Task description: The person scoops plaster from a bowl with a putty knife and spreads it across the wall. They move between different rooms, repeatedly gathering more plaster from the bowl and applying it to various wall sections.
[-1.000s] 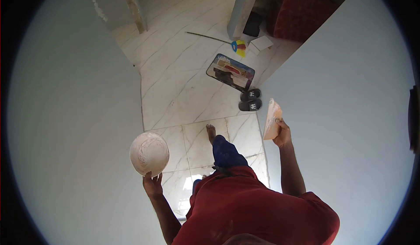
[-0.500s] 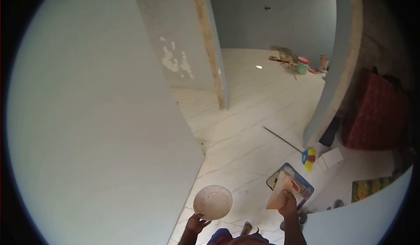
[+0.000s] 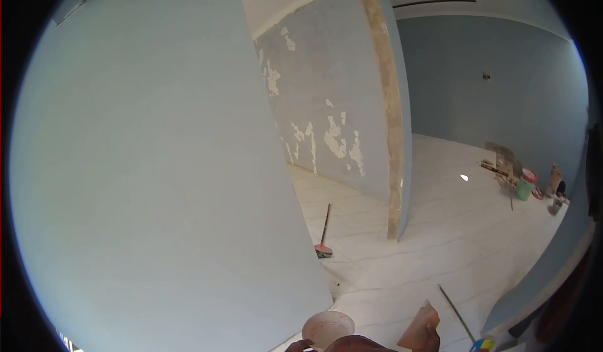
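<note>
My left hand grips the rim of a shallow round bowl at the bottom edge of the view. Pale, smeared residue coats the inside of this bowl. To the right, my right hand is closed on a flat pinkish-orange spreader plate, its upper edge pointing up and away from me. The frame cuts off the lower parts of both hands. A smooth light-blue wall rises close on my left.
A pink-headed broom stands by the wall's far end. Another broom with a blue-and-yellow head lies at lower right. Beyond a bare-edged wall end, a green bucket sits among scattered items. White patches mark the grey wall.
My view has tilted up and turned left, so the hands sit lower in it. The bowl and the plate stay in my hands. The pink-headed broom has come into view; the floor mat has left it.
</note>
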### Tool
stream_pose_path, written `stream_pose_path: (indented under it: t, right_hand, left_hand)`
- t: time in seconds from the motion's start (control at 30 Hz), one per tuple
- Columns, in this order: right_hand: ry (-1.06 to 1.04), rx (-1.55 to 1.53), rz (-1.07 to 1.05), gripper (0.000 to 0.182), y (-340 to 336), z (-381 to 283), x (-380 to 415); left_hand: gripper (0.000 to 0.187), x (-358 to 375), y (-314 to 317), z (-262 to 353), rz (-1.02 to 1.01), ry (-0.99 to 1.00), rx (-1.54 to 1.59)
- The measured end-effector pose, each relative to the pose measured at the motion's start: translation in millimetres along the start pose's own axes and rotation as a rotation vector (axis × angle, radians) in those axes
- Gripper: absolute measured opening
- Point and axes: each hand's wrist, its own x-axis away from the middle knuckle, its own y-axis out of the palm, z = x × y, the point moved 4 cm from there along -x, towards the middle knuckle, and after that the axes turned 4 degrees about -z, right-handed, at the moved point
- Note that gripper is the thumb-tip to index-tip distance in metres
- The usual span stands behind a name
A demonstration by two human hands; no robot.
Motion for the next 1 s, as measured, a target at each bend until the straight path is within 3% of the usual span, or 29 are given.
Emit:
stream_pose_path:
  t: [0.07,0.1,0.17,0.2,0.23,0.33,0.37,0.4,0.43,0.47,0.5,0.53,0.6,0.63,0.77,0.83,0.97,1.0]
  right_hand:
    - [-0.083,0.197,-0.066,0.044,-16,-36,-42]
    - [-0.19,0.457,-0.125,0.045,-28,-56,-59]
    - [-0.693,1.348,-0.243,0.046,-38,-96,-84]
    - [-0.925,1.56,-0.283,0.047,-38,-110,-99]
    - [-0.921,1.553,-0.297,0.047,-38,-117,-125]
    - [-0.512,1.194,-0.075,0.049,-73,-152,-215]
    - [-0.579,1.144,-0.037,0.04,-80,-157,-245]
    - [-0.59,1.257,-0.102,0.047,-40,-162,-260]
    - [-0.594,1.374,-0.167,0.054,4,-167,-272]
    - [-0.446,1.162,-0.189,0.051,1,-168,-307]
    - [-0.049,0.318,-0.163,0.049,1,-156,-350]
    - [0.066,0.187,-0.148,0.046,21,-157,-377]
    - [0.113,0.27,-0.125,0.04,21,-163,-439]
    - [0.166,0.294,-0.087,0.039,61,-167,-451]
    - [0.293,0.375,-0.116,0.033,144,-172,-532]
    - [0.376,0.401,-0.113,0.031,155,-158,-575]
    - [0.514,0.435,-0.205,0.034,179,-128,-641]
    - [0.557,0.412,-0.239,0.028,178,-119,-659]
  left_hand:
    - [0.05,-52,49,63,0.308,-0.662,0.447]
    - [0.036,-107,21,-4,-0.038,-0.235,-0.231]
    - [0.029,-161,47,17,0.161,-0.383,0.465]
    - [0.029,-191,55,31,0.175,-0.369,0.458]
    - [0.028,-218,65,39,0.168,-0.37,0.412]
    - [0.033,-285,70,36,0.126,-0.299,0.326]
    - [0.045,-301,75,36,0.164,-0.379,0.448]
    - [0.057,-316,81,43,0.202,-0.461,0.572]
    - [0.05,-323,103,81,0.281,-0.477,0.581]
    - [0.054,-339,99,72,0.288,-0.438,0.511]
    - [0.051,-353,94,61,0.29,-0.413,0.531]
    - [0.046,-364,99,62,0.38,-0.421,0.458]
    - [0.036,-379,96,42,0.45,-0.391,0.615]
    - [0.034,-384,104,47,0.536,-0.41,0.664]
    - [0.044,-419,130,90,0.644,-0.356,0.699]
    - [0.05,-428,127,91,0.643,-0.299,0.764]
    - [0.046,-456,120,98,0.83,-0.291,0.795]
    - [0.046,-463,112,85,0.858,-0.265,0.803]
